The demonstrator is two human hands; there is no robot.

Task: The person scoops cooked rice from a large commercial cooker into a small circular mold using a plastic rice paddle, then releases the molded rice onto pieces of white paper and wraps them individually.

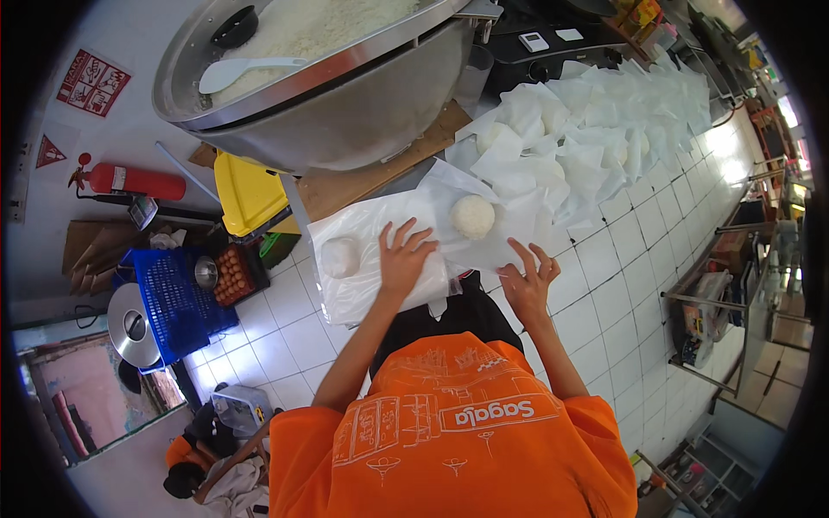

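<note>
A round ball of white rice [472, 217] lies on a sheet of white wrapping paper [482, 252] in front of me. My left hand [407, 258] rests with spread fingers on the stack of plastic-covered sheets [363, 298], at the left edge of that paper. To the right, my right hand [528, 277] has its thumb and fingers at the paper's near right corner; whether they pinch it is not clear. Left of my left hand sits a white, smooth-looking round thing [340, 257], possibly a small bowl or mould. Many paper-wrapped rice balls [550, 175] crowd the surface at the upper right.
Beyond the stack stands a big metal pot of rice [350, 110] with a white rice paddle [249, 70] and a black bowl [234, 27]. A yellow lid [251, 194], a blue crate [170, 304] and eggs [233, 275] are at left. Another person [194, 460] is low at left.
</note>
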